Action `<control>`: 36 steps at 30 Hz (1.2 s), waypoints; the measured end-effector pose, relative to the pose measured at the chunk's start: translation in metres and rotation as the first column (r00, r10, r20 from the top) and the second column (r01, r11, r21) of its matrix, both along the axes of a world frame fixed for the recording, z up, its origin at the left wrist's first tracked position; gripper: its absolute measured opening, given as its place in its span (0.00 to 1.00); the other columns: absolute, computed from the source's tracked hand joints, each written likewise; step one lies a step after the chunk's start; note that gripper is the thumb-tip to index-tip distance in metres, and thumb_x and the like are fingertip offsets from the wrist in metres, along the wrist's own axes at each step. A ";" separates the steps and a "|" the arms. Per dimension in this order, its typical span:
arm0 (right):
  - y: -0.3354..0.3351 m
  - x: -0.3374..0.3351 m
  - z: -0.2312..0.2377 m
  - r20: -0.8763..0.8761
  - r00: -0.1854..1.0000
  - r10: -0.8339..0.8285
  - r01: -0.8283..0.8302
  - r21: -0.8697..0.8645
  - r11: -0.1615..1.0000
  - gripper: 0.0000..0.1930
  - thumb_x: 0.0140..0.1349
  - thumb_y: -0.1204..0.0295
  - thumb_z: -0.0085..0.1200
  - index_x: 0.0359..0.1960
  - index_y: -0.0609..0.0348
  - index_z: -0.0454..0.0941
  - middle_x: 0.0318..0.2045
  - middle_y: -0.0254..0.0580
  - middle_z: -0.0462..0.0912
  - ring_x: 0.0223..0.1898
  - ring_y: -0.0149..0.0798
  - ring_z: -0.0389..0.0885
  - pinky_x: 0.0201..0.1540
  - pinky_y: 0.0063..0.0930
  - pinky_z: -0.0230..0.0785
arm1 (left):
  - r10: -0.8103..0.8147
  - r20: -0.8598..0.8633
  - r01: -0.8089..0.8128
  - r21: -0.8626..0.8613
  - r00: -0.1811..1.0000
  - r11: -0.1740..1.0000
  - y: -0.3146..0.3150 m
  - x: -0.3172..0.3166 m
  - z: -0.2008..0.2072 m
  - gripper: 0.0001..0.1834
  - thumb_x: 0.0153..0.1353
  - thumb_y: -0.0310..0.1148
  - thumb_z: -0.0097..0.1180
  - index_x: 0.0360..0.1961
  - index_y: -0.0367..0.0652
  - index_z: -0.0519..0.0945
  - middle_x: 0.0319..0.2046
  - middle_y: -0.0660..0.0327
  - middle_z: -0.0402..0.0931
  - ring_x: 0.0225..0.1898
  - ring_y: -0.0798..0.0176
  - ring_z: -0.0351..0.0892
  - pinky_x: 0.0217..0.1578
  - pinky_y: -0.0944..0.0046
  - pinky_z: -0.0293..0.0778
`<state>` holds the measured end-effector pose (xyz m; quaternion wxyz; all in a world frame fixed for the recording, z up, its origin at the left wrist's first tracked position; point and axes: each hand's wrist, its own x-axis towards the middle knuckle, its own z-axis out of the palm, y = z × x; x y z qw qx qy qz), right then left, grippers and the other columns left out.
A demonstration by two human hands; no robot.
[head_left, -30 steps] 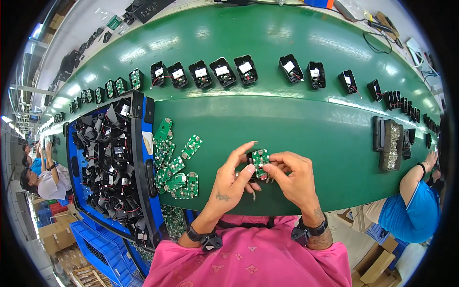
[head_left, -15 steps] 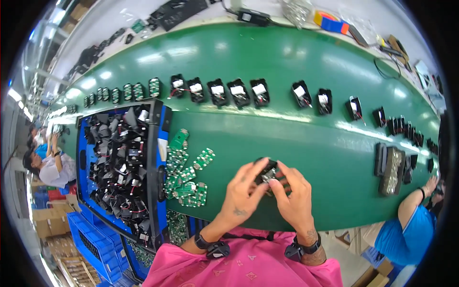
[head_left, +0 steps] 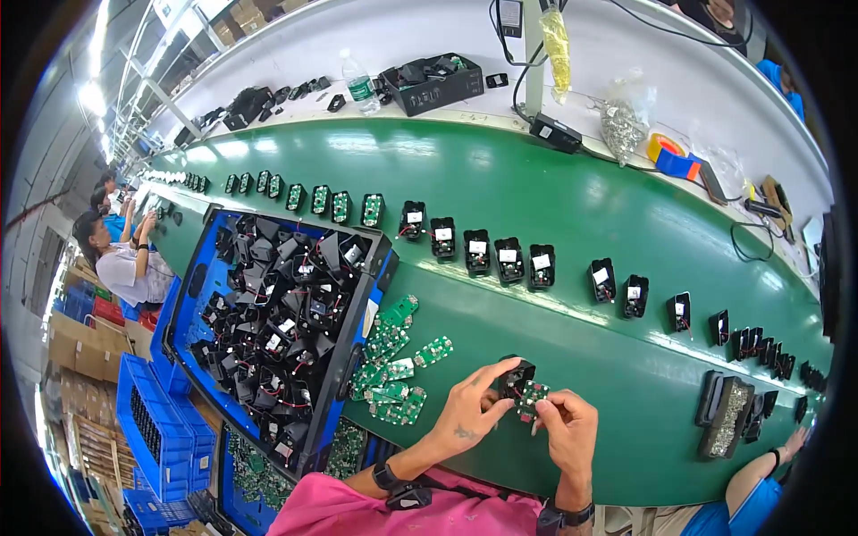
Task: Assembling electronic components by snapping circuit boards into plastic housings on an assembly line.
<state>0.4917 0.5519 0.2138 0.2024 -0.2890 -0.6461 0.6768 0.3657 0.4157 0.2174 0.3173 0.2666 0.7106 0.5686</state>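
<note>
My left hand (head_left: 472, 409) grips a small black plastic housing (head_left: 513, 373) above the green work surface. Right beside it, a green circuit board (head_left: 534, 395) is pinched between the thumb and fingers of my right hand (head_left: 569, 429). The board's edge overlaps the housing's near side; whether they touch I cannot tell. Left of my hands lies a loose pile of green circuit boards (head_left: 393, 371). A blue and black crate (head_left: 299, 439) full of black housings (head_left: 277, 322) stands beyond that pile.
A row of black housings (head_left: 476, 253) runs along the bench, several at the left bearing green boards (head_left: 373, 210). To the right sits a small tray of metal parts (head_left: 726, 420). Co-workers (head_left: 125, 255) sit at the far left; another person's arm (head_left: 751, 478) shows at right.
The view has tilted up and swung left. The green board now shows beside the housing, held in my right hand; before, both hands were closed around the black housing.
</note>
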 end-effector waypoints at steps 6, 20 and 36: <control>0.006 0.005 0.020 0.007 0.986 0.166 -0.158 -0.254 0.954 0.03 0.65 0.81 0.58 0.34 0.71 0.80 0.25 0.37 0.83 0.24 0.26 0.81 0.27 0.19 0.74 | 0.026 -0.204 -0.002 0.118 0.979 0.993 0.013 0.013 -0.012 0.32 0.58 0.22 0.60 0.66 0.51 0.73 0.65 0.51 0.70 0.48 0.52 0.84 0.43 0.61 0.81; -0.004 -0.018 0.042 0.115 0.993 0.014 -0.037 0.200 0.979 0.06 0.63 0.79 0.61 0.29 0.70 0.83 0.22 0.39 0.82 0.21 0.27 0.81 0.22 0.20 0.71 | 0.154 -0.047 -0.144 0.165 0.987 0.976 0.012 0.015 0.000 0.30 0.62 0.16 0.51 0.67 0.40 0.70 0.55 0.47 0.78 0.51 0.50 0.84 0.48 0.59 0.81; 0.001 -0.015 0.020 0.152 0.986 -0.074 0.016 0.353 0.935 0.09 0.63 0.72 0.65 0.29 0.66 0.82 0.22 0.43 0.81 0.20 0.33 0.80 0.24 0.27 0.70 | -0.076 0.089 0.060 0.171 0.993 0.984 0.008 0.010 -0.002 0.27 0.66 0.19 0.51 0.67 0.36 0.69 0.53 0.54 0.78 0.37 0.72 0.81 0.29 0.74 0.75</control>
